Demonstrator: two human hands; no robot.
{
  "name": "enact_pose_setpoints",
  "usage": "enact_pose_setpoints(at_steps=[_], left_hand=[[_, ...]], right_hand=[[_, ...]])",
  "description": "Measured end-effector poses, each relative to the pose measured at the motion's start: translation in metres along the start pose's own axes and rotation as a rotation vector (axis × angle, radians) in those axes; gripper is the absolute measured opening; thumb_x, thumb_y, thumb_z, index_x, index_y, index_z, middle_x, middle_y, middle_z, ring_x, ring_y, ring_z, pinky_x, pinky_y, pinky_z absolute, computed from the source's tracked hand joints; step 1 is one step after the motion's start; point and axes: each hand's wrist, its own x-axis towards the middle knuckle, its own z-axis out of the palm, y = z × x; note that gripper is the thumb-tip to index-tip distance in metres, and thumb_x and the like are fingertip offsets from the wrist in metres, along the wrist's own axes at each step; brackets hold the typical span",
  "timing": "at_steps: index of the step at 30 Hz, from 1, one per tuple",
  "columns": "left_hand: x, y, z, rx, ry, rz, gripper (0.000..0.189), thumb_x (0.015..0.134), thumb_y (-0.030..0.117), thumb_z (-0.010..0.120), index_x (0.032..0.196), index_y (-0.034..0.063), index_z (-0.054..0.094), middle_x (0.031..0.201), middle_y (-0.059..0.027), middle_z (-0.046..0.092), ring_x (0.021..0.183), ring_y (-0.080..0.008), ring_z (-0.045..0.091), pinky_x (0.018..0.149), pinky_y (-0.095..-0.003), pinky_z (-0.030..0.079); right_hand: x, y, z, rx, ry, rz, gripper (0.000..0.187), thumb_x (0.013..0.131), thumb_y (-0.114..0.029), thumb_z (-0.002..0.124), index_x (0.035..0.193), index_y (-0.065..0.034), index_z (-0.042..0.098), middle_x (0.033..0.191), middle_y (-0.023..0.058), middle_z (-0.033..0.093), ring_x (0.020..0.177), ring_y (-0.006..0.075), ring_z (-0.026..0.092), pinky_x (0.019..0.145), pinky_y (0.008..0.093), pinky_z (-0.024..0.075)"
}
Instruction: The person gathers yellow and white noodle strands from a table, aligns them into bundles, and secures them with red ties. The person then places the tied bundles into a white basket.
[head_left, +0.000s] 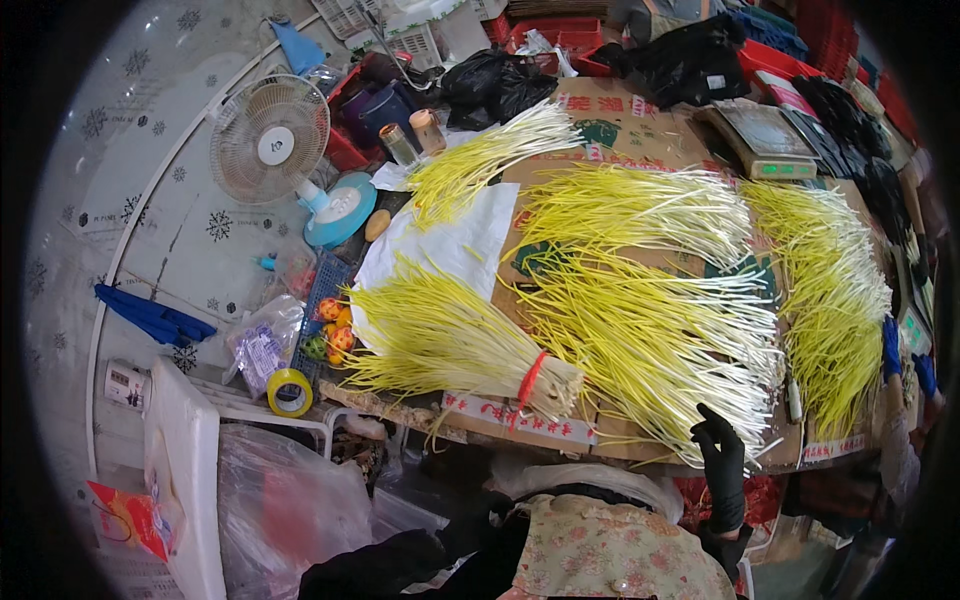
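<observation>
My right hand (720, 450), in a black glove, is over the table's near edge by the white ends of a wide spread of yellow chives (660, 337). Its fingers are apart, and I see nothing held in them. My left hand is out of view; only a dark sleeve shows low in the picture. A thick bundle of yellow chives (450, 330), tied with a red band (531, 380), lies left of the loose spread. Beyond are another loose spread (645, 202) and a smaller pile (495, 161). More chives (825, 300) lie at the right.
Printed cardboard (630, 131) and a white sheet (480, 232) cover the table. A fan (274, 146), yellow tape roll (289, 392) and foam box (180, 465) stand left. A digital scale (765, 139) and black bags (682, 64) are behind. Another person's blue-gloved hands (891, 349) are at right.
</observation>
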Motion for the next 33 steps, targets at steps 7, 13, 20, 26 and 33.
enact_pose_setpoints(at_steps=[7, 13, 20, 26, 33], left_hand=[[0.007, -0.014, 0.045, -0.055, -0.097, -0.227, 0.015, 0.085, 0.011, 0.052, 0.097, 0.0042, 0.056, 0.087, -0.0069, 0.055, 0.081, -0.0188, 0.05, 0.074, -0.0309, 0.042], [0.023, 0.009, 0.053, -0.341, -0.289, -0.362, 0.024, 0.078, 0.006, 0.059, 0.101, 0.0024, 0.052, 0.082, -0.0048, 0.051, 0.079, -0.0156, 0.049, 0.074, -0.0283, 0.042], [0.059, 0.03, 0.096, -0.067, -0.195, 0.01, 0.027, 0.076, 0.006, 0.063, 0.1, 0.0033, 0.052, 0.08, -0.0058, 0.05, 0.077, -0.0156, 0.049, 0.073, -0.0283, 0.042], [0.041, -0.072, 0.077, -0.127, -0.252, -0.18, 0.026, 0.075, 0.004, 0.064, 0.098, 0.0035, 0.052, 0.08, -0.0064, 0.051, 0.075, -0.0155, 0.05, 0.072, -0.0291, 0.043], [0.206, 0.106, 0.064, 0.133, -0.114, 0.167, 0.026, 0.075, 0.008, 0.065, 0.1, 0.0034, 0.057, 0.09, -0.0153, 0.059, 0.088, -0.0291, 0.056, 0.076, -0.0359, 0.044]], right_hand=[[-0.02, 0.026, -0.059, 0.004, 0.087, -0.026, 0.034, 0.086, -0.005, 0.055, 0.12, -0.0043, 0.055, 0.088, 0.0057, 0.063, 0.079, 0.0113, 0.057, 0.075, 0.025, 0.0452], [-0.024, 0.061, -0.105, -0.05, 0.162, 0.045, 0.035, 0.085, -0.009, 0.059, 0.119, -0.0103, 0.056, 0.087, 0.0101, 0.063, 0.077, 0.015, 0.059, 0.071, 0.0269, 0.0464], [0.003, 0.08, -0.064, -0.826, -0.074, -0.263, 0.08, 0.067, -0.033, 0.073, 0.134, -0.0107, 0.036, 0.13, 0.0156, 0.041, 0.121, 0.0335, 0.037, 0.1, 0.0461, 0.0269], [0.058, 0.091, -0.047, -0.914, -0.189, -0.409, 0.099, 0.061, -0.044, 0.072, 0.139, -0.0057, 0.024, 0.141, 0.0152, 0.029, 0.132, 0.0332, 0.022, 0.106, 0.0537, 0.0117], [0.13, 0.09, -0.064, -0.88, -0.177, -0.488, 0.092, 0.063, -0.035, 0.072, 0.137, -0.0037, 0.027, 0.139, 0.0168, 0.031, 0.13, 0.033, 0.026, 0.106, 0.0499, 0.0153]])
